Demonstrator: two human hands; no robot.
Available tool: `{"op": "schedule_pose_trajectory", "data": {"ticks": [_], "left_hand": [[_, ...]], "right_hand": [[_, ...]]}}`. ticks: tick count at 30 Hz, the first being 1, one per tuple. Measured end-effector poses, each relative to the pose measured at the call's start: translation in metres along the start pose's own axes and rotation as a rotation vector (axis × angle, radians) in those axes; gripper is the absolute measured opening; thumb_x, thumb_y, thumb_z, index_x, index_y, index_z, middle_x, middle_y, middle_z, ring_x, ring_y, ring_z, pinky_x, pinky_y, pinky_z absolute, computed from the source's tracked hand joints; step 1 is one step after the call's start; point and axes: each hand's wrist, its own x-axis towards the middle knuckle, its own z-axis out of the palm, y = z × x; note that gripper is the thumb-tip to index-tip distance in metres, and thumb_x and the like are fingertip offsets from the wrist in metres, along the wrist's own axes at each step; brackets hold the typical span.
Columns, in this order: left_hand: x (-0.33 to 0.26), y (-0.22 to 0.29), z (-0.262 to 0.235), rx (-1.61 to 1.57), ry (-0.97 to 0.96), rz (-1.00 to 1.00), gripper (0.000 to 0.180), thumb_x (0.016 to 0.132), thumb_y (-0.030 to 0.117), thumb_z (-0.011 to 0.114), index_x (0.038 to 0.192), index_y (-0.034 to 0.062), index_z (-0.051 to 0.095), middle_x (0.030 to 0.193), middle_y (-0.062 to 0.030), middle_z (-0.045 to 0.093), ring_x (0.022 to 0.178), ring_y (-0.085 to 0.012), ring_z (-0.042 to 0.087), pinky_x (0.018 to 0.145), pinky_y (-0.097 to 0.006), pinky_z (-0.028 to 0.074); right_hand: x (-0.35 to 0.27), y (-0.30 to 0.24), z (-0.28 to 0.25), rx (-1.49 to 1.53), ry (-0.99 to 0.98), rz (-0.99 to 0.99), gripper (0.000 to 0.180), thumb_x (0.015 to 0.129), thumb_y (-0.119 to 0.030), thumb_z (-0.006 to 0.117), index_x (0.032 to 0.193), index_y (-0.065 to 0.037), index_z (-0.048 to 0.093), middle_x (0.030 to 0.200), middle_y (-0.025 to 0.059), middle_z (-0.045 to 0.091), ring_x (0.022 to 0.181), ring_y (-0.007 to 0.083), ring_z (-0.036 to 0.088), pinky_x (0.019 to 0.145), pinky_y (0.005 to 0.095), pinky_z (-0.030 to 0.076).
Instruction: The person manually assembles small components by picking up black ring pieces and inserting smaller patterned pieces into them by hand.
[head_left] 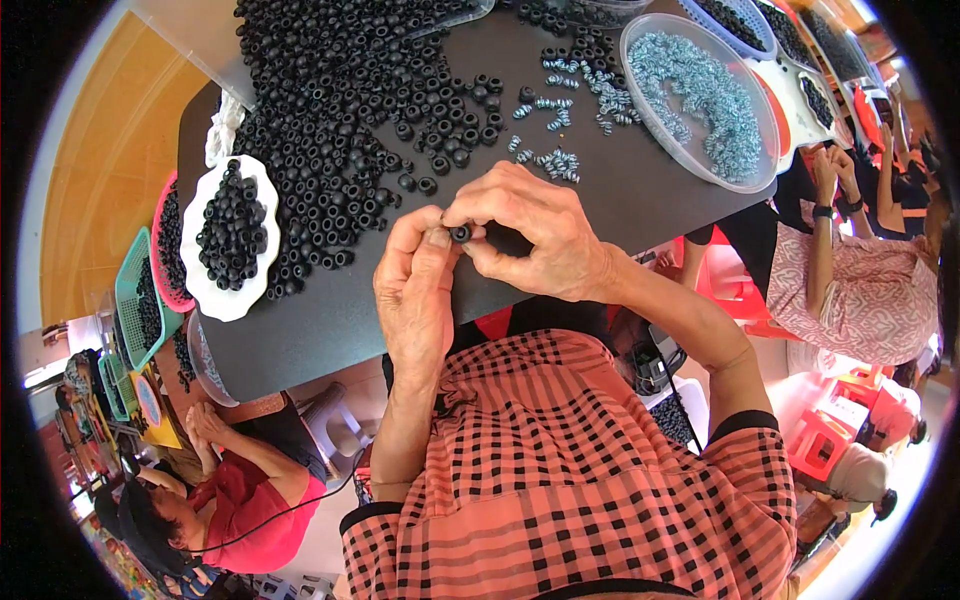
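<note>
Head view: we have one black bead near the centre of the frame, between the fingertips of both hands. Left hand sits left of it: thumb and forefinger pinched closed at the bead's left side, other fingers curled. Right hand comes in from the right: thumb and index tips close on the bead, making a loop with a gap behind. Bead's hole faces up toward us; can't tell if anything is in it, too small. Both hands are over the near edge of the dark table. Big bead pile spreads over the upper left, apart from the fingers. Loose metallic coils lie just above the right hand; clear tub of coils, upper right.
</note>
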Motion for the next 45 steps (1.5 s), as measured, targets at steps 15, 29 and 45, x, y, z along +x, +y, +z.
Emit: {"op": "schedule_pose_trajectory", "data": {"ticks": [15, 29, 45], "left_hand": [[-0.004, 0.01, 0.014, 0.519, 0.042, 0.299, 0.025, 0.084, -0.009, 0.058, 0.109, -0.0028, 0.061, 0.091, -0.001, 0.053, 0.086, -0.0084, 0.05, 0.076, -0.021, 0.042], [0.002, 0.005, 0.016, 1.052, -0.024, 0.612, 0.032, 0.074, -0.012, 0.06, 0.105, -0.0052, 0.061, 0.091, -0.0119, 0.055, 0.089, -0.027, 0.056, 0.076, -0.034, 0.046], [0.002, 0.013, 0.016, 1.076, -0.07, 0.508, 0.023, 0.075, -0.008, 0.061, 0.097, -0.0019, 0.057, 0.092, -0.0118, 0.057, 0.087, -0.0268, 0.058, 0.074, -0.034, 0.047]], "right_hand": [[0.0, -0.005, -0.005, 0.117, -0.004, 0.194, 0.024, 0.071, 0.007, 0.066, 0.093, -0.003, 0.063, 0.09, 0.0057, 0.064, 0.077, 0.0169, 0.062, 0.066, 0.0279, 0.053], [-0.004, 0.001, -0.007, 0.133, -0.036, 0.317, 0.017, 0.073, 0.006, 0.068, 0.087, -0.001, 0.062, 0.084, 0.0054, 0.064, 0.066, 0.0115, 0.06, 0.06, 0.0243, 0.05], [-0.003, -0.003, -0.01, 0.143, -0.076, 0.375, 0.013, 0.073, 0.006, 0.066, 0.08, -0.001, 0.059, 0.076, 0.0019, 0.062, 0.063, 0.009, 0.06, 0.057, 0.0233, 0.048]]}}
